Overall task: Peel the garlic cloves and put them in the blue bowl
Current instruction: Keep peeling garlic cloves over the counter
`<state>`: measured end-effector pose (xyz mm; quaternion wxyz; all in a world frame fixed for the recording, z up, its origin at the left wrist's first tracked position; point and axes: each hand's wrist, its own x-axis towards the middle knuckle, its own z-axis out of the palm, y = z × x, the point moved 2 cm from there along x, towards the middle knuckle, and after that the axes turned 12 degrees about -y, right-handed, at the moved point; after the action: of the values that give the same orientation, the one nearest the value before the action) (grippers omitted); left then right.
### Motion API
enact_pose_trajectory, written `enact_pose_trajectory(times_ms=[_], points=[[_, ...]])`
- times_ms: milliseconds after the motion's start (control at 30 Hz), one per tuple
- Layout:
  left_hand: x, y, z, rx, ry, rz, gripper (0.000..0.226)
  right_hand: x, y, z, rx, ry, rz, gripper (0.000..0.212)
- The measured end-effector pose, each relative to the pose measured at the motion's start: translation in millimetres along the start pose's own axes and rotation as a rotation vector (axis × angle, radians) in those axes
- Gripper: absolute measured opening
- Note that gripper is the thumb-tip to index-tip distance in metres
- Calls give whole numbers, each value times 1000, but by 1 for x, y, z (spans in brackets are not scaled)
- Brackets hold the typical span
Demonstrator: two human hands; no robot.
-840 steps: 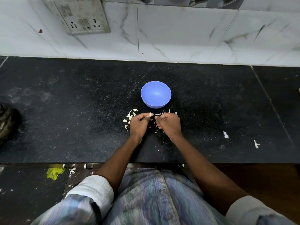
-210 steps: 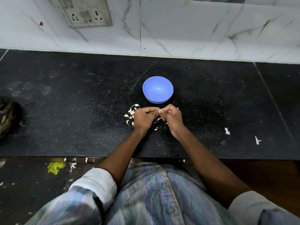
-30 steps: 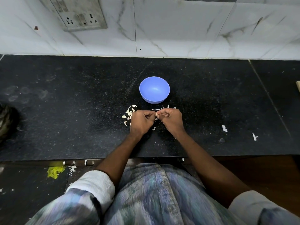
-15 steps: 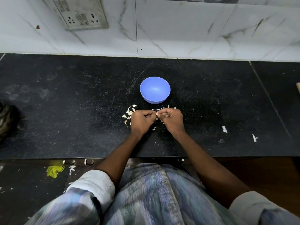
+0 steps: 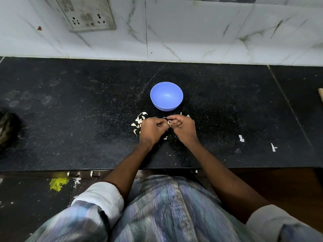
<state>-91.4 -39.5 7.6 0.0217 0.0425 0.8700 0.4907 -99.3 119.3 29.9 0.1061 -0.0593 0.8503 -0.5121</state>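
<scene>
On the black counter [image 5: 87, 119], near its front edge, both hands meet just in front of the blue bowl [image 5: 166, 96]. Left hand [image 5: 152, 129] is curled into a loose fist, fingertips pinching the garlic clove [image 5: 168, 121]; right hand [image 5: 183, 126] is curled too, thumb & forefinger nipping the same clove from the other side. Only a pale sliver of it shows between the fingertips, so its long axis looks to run roughly left-right, hand to hand, but which end is the tip I can't tell. Clove is held off the counter, just near of the bowl's rim, not over it. Bowl sits upright, apart from the hands; inside looks plain blue, nothing visible in it.

Pale peel scraps [image 5: 138, 122] lie scattered left of the left hand, a few more bits under & right of the hands. White flecks [image 5: 241, 138] sit well off to the right. Wall socket [image 5: 87, 13] on the far marble wall, upper left.
</scene>
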Motion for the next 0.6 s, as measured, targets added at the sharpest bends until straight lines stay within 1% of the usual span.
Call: enact_pose_trajectory(times_ms=[67, 200, 267, 333, 467, 600], points=[[0, -1, 2, -100, 12, -47, 27, -1, -1, 0, 45, -20, -8, 33], [-1, -1, 7, -424, -13, -197, 13, 0, 4, 2, 275, -31, 85, 23], [-2, 3, 5, -512, -15, -222, 16, 1, 5, 3, 364, -35, 129, 18], [-2, 6, 3, -550, -4, -232, 23, 0, 5, 3, 448, -39, 161, 15], [-4, 4, 1, -555, -17, -236, 14, -1, 5, 2, 565, -27, 212, 16], [-3, -2, 1, -428, -9, -228, 11, -2, 5, 0, 653, -24, 237, 19]])
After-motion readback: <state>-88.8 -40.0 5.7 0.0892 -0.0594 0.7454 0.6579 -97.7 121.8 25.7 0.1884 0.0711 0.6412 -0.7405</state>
